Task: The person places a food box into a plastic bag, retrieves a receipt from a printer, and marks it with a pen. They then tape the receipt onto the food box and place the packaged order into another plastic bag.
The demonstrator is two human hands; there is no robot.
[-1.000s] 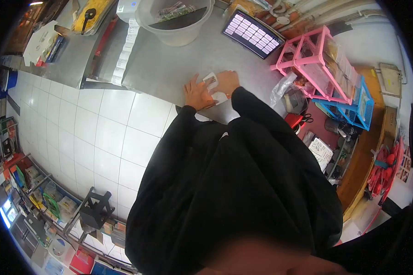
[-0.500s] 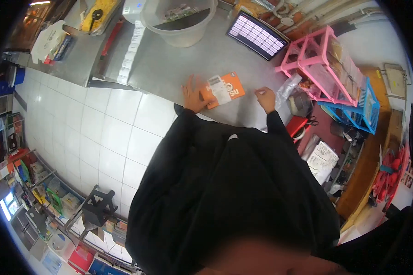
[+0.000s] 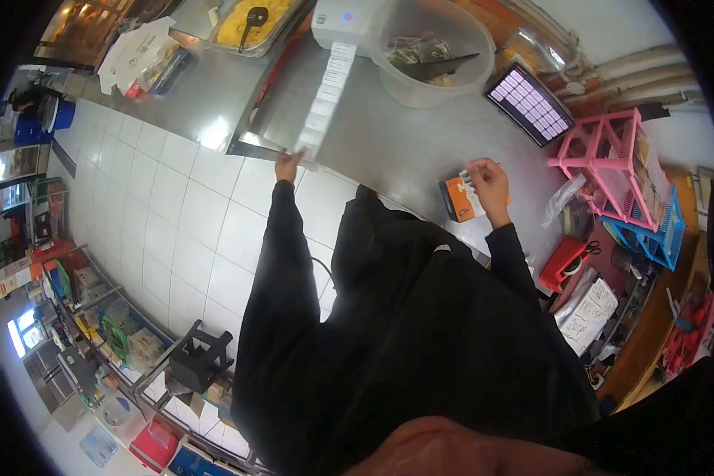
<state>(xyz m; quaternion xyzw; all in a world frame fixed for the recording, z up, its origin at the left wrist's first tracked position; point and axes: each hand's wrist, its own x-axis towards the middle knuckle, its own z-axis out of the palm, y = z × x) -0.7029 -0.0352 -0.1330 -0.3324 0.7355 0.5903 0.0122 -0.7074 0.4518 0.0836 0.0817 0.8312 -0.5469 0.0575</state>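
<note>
My left hand [image 3: 288, 166] is closed in a pinch at the lower end of a long strip of white printed labels [image 3: 325, 99]. This strip hangs out of a white label printer [image 3: 343, 24] and lies along the steel counter [image 3: 381, 143]. Over an orange box [image 3: 458, 200] with a white label on it, my right hand [image 3: 492, 189] is curled, thumb and fingers drawn together. I cannot tell what, if anything, is between them. The box lies near the counter's front edge, partly hidden by that hand.
Behind the box stand a clear plastic tub [image 3: 428, 83] with packets in it and a tablet screen [image 3: 529, 103]. Pink rack [image 3: 611, 166] and blue basket [image 3: 650, 234] are at right. A tray of yellow food [image 3: 250, 28] sits at the far left.
My left hand has let go of the orange box and moved left onto the label strip. My right hand has come over the box. The view has shifted left.
</note>
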